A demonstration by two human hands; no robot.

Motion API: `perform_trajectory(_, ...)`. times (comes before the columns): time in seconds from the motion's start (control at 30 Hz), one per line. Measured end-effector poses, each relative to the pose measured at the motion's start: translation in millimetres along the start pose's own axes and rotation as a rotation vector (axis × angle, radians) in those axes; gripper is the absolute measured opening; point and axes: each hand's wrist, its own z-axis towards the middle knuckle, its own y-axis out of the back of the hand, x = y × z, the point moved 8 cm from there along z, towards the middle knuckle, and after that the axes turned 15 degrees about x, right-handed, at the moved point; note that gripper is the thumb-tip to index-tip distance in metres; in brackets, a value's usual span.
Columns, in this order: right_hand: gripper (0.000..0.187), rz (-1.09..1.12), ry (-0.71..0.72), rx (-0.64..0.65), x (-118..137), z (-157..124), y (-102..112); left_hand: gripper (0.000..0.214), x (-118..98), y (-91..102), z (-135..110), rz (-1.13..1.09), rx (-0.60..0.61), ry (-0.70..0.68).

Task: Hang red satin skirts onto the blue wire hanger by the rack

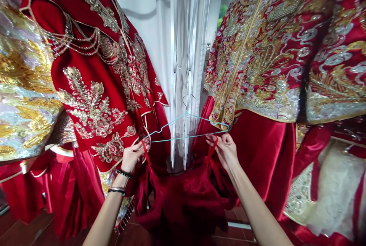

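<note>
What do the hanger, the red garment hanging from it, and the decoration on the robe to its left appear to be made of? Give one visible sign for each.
Hanger: thin wire, apparently with a pale blue coating; slim, bent from one strand.
Red garment: looks like satin or velvet; deep red folds with a soft sheen.
Robe decoration: seemingly metallic gold and silver embroidery with beads; it glints and stands raised.

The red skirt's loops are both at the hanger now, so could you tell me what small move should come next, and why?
Probably slide the right hand's red loop onto the light blue hanger's end: the left hand already pins its loop there, and the red skirt sags between.
</note>
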Motion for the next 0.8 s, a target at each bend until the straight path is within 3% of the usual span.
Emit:
perform_trajectory(0.13,0.043,-0.006,-0.011,-0.006,-11.7,3.6,-2.3,0.047,10.1,26.5,1.7,0.142,-0.079,0.036)
perform_trajectory(0.27,0.044,-0.074,0.006,0.017,-17.5,13.2,-16.6,0.043,14.7,30.3,11.7,0.240,-0.118,0.016)
perform_trajectory(0.4,0.039,-0.199,-0.008,0.051,-23.9,24.7,-28.4,0.043,21.3,25.2,31.4,0.311,-0.112,-0.013)
perform_trajectory(0.57,0.033,-0.282,-0.052,0.113,-38.2,31.0,-28.8,0.050,30.6,14.1,55.9,0.408,-0.028,0.062)
perform_trajectory(0.8,0.028,-0.303,-0.044,0.136,-38.6,30.9,-25.4,0.037,14.8,-17.8,63.7,0.500,0.149,-0.021)
